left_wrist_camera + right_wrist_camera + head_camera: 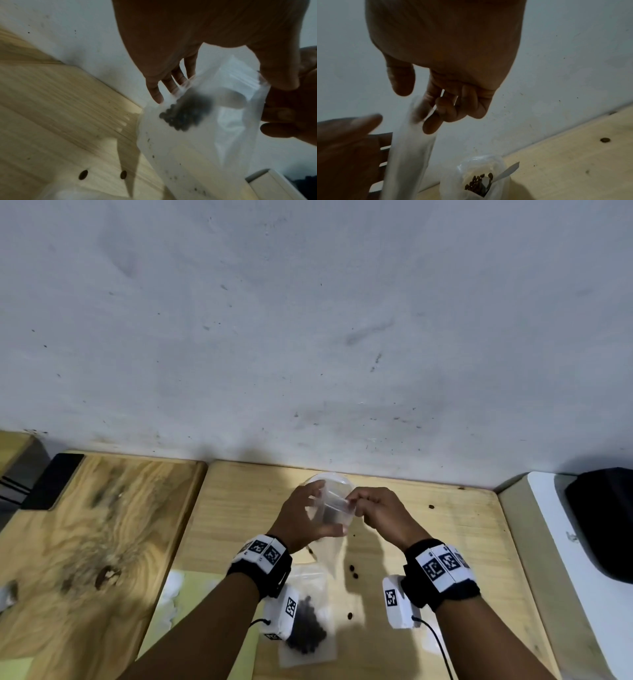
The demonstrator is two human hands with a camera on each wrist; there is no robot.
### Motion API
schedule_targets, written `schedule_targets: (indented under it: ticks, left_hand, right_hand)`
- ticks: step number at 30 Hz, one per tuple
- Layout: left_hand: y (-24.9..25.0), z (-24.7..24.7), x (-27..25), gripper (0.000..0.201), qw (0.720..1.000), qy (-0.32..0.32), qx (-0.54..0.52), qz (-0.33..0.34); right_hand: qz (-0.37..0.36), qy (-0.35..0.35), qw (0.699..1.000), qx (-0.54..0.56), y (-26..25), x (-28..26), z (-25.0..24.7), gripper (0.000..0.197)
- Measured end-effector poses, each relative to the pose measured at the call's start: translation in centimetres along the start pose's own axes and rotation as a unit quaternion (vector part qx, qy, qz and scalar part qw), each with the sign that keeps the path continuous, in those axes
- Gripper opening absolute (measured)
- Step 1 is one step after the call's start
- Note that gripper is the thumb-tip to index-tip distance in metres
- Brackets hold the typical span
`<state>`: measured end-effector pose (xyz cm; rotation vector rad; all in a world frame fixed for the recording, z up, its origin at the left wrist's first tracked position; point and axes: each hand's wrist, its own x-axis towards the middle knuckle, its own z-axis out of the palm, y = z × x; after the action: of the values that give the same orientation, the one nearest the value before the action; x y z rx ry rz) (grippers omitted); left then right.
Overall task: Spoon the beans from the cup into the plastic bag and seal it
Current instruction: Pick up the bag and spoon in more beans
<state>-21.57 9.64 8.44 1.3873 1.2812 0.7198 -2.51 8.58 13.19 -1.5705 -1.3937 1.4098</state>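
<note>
I hold a clear zip plastic bag up over the wooden table. My left hand grips it with the thumb in front and the fingers behind. My right hand pinches the bag's top edge. A clump of dark beans sits inside the bag. Behind the hands, by the wall, stands the clear cup. In the right wrist view the cup holds some beans and a white spoon.
A second clear bag of dark beans lies flat on the table under my left wrist. Loose beans are scattered on the wood. A flat black object lies far left, a black thing on a white surface far right.
</note>
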Motion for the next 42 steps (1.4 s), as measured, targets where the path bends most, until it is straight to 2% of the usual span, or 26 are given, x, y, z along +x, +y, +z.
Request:
schedule_targets:
  ticks: [2, 4, 5, 6, 8, 11, 12, 15, 18, 22, 25, 27, 30, 32, 36, 42]
  left_hand:
    - [0.0, -0.1, 0.2, 0.071, 0.998, 0.032, -0.061, -0.004]
    - [-0.1, -0.4, 0.5, 0.027, 0.992, 0.095, -0.082, -0.006]
    - [-0.1, -0.5, 0.5, 0.013, 0.990, 0.117, -0.083, -0.001]
    - [-0.1, -0.7, 0.5, 0.009, 0.988, 0.127, -0.085, 0.005]
    - [0.1, -0.8, 0.4, 0.013, 0.987, 0.135, -0.080, 0.012]
    - [0.3, -0.7, 0.3, 0.014, 0.985, 0.143, -0.092, 0.012]
    - [0.4, -0.6, 0.3, 0.014, 0.984, 0.145, -0.099, 0.011]
    - [0.5, -0.3, 0.0, 0.018, 0.985, 0.133, -0.110, -0.002]
    - [1.0, -0.2, -0.3, 0.014, 0.990, 0.092, -0.106, -0.011]
    - [0.7, -0.3, -0.3, 0.013, 0.989, 0.099, -0.109, -0.013]
    - [0.4, -0.3, -0.1, 0.026, 0.990, 0.098, -0.104, -0.019]
    - [0.6, -0.3, -0.4, 0.027, 0.988, 0.097, -0.120, -0.018]
    - [1.1, -0.6, -0.5, 0.024, 0.979, 0.107, -0.170, -0.021]
    - [1.0, -0.9, -0.5, 0.020, 0.975, 0.114, -0.190, -0.031]
    - [1.0, -0.9, -0.7, 0.015, 0.968, 0.120, -0.218, -0.046]
    - [1.0, -0.5, -1.0, 0.035, 0.977, 0.127, -0.169, -0.036]
  right_hand:
    - [-0.038, 0.031, 0.998, -0.046, 0.5, -0.1, -0.4, 0.012]
    - [-0.073, 0.071, 0.991, -0.084, 0.9, 0.0, -0.4, 0.018]
    - [-0.087, 0.091, 0.988, -0.087, 0.9, -0.1, -0.3, 0.018]
    - [-0.097, 0.111, 0.986, -0.084, 1.0, -0.1, -0.1, 0.017]
    - [-0.107, 0.147, 0.981, -0.060, 1.0, -0.2, 0.2, 0.017]
    - [-0.087, 0.172, 0.981, 0.011, 1.2, 0.0, 0.6, 0.042]
    - [-0.066, 0.171, 0.983, 0.025, 1.3, 0.1, 0.8, 0.045]
    - [-0.015, 0.144, 0.988, 0.056, 1.3, 0.5, 1.0, 0.019]
    - [0.003, 0.116, 0.990, 0.077, 1.2, 0.3, 1.2, 0.012]
    - [0.009, 0.092, 0.991, 0.095, 1.1, 0.2, 1.2, 0.016]
    - [0.013, 0.087, 0.988, 0.125, 0.6, 0.0, 1.3, 0.013]
    - [0.017, 0.100, 0.985, 0.137, 0.3, -0.3, 1.4, 0.010]
    - [0.050, 0.127, 0.978, 0.159, 0.5, -0.3, 0.9, 0.018]
    - [0.076, 0.126, 0.972, 0.181, 1.0, -0.2, 0.4, 0.026]
    - [0.087, 0.113, 0.969, 0.201, 1.1, -0.4, 0.4, 0.029]
    - [0.083, 0.130, 0.970, 0.190, 1.2, -0.7, 0.2, 0.037]
